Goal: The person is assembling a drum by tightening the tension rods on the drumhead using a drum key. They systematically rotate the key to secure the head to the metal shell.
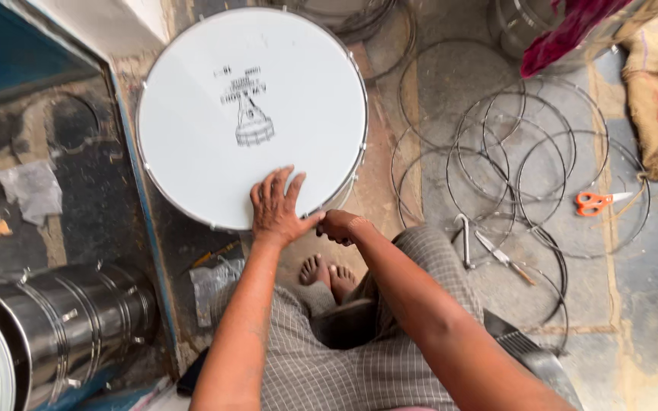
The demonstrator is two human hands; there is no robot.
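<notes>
Nearest the lens: checked cloth [359,358] over bent knees, bare feet [327,274] tucked below the drum's near edge. Left hand [276,205] spread wide, palm flat on the white drumhead [249,114] just inside the near rim, fingers fanned, gripping nothing. Right hand [338,226] curled into a loose fist at the rim [348,183], touching the left thumb; cannot tell whether anything small is pinched inside. Drum standing on the floor straight ahead, head up, against a blue ledge [138,190] on the left.

Judged step: pressing and steadying the skin while working the hoop at the near edge. Next move probably calls for firm downward hold from the left and a small, careful action at the rim, then turning the drum to reach further round.

Tight on the left, ledge close to the shell. More room on the right, though wire hoops [512,160] lie overlapping there, with orange scissors [594,202] and hand tools [489,247] among them. Steel drum shell [70,320] lying on its side lower left.
</notes>
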